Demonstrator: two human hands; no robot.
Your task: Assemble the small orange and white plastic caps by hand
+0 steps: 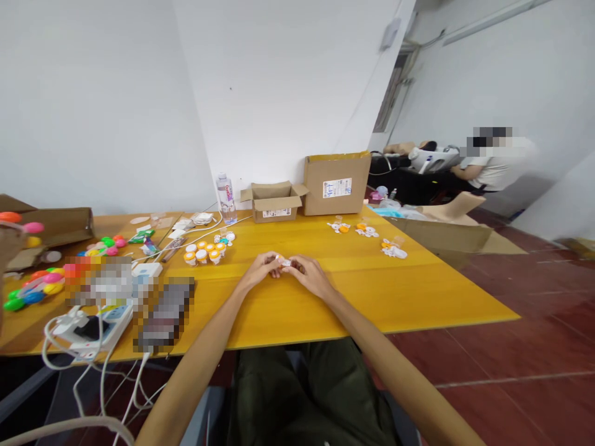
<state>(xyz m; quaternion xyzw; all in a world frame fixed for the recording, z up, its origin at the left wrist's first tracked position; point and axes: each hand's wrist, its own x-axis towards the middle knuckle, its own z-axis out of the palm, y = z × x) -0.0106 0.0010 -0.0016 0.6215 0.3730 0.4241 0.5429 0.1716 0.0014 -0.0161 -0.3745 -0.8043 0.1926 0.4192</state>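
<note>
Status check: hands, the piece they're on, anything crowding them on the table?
Left hand and right hand together on a small white and orange plastic piece. Both rest on the yellow wooden table. Row of orange-and-white small cups sits apart, not blocking.

Both hands meet at the middle of the yellow wooden table [418,297]: left hand [260,271] and right hand [310,274] touching, a small white-and-orange plastic piece [282,261] between their fingertips.

Left of the hands, a cluster of small orange-and-white round caps [203,253]. Behind that, a clear plastic water bottle [226,198]. Right of the bottle, a small open cardboard box [274,201], then a taller closed cardboard box [337,183], both at the far edge. Near left corner: white power strip [100,325].
</note>
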